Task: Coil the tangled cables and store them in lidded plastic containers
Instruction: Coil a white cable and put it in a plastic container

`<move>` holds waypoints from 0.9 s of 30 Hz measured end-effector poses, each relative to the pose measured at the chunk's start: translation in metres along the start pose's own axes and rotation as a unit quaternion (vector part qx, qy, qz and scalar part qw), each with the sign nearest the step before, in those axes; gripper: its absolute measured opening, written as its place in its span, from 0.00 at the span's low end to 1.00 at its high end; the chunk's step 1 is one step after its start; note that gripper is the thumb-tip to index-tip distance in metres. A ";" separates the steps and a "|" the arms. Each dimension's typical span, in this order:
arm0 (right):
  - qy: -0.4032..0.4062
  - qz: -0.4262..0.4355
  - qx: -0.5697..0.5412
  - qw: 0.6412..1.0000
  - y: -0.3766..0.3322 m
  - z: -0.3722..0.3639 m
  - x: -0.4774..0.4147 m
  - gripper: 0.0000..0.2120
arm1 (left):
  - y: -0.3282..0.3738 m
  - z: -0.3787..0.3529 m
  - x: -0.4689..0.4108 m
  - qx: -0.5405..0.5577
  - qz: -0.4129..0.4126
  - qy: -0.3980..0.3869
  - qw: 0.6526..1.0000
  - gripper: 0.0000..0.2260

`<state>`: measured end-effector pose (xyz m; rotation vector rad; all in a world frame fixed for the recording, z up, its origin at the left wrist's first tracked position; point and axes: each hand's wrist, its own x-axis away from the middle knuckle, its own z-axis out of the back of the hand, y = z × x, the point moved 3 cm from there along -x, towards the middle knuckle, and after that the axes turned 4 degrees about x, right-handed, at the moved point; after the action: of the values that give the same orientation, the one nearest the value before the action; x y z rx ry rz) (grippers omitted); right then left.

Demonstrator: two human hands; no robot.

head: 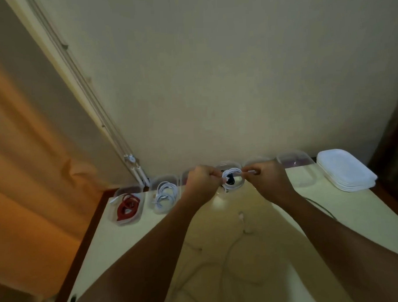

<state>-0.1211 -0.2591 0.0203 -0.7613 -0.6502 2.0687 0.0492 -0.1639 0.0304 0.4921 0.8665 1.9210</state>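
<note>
With our left hand point(200, 181) and right hand point(268, 178) both pinching the white cable point(232, 173) coil at twelve o'clock over the table point(346, 203), a loosened pinch could let the loops spring apart before they reach a container point(295, 167).

Legible text, labels, brands, numbers, signs: none. No readable marking on the clear containers point(295, 167) ranged along the back of the worktop point(346, 203), on the stack of white lids point(346, 170) at the row's right end, on the coiled cables inside the containers, or on the bare wall behind the row. Picture soft and dim; any fine print on the cable plugs is too small to make out.
</note>
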 end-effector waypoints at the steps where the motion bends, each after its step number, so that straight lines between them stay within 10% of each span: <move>1: 0.000 0.007 0.014 1.000 0.009 -0.008 -0.013 0.05 | -0.004 -0.005 -0.013 -0.011 -0.004 -0.004 1.000 0.06; 15: -0.166 0.054 0.276 0.945 0.063 -0.080 -0.063 0.09 | -0.040 -0.050 -0.080 -0.314 -0.026 -0.052 0.948 0.10; 27: -0.169 0.052 0.374 0.910 0.060 -0.095 -0.051 0.18 | -0.057 -0.053 -0.075 -0.257 -0.058 -0.008 0.965 0.07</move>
<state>-0.0606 -0.3167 -0.0704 0.0091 0.0473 2.3189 0.0851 -0.2313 -0.0459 0.1386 0.3476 1.9334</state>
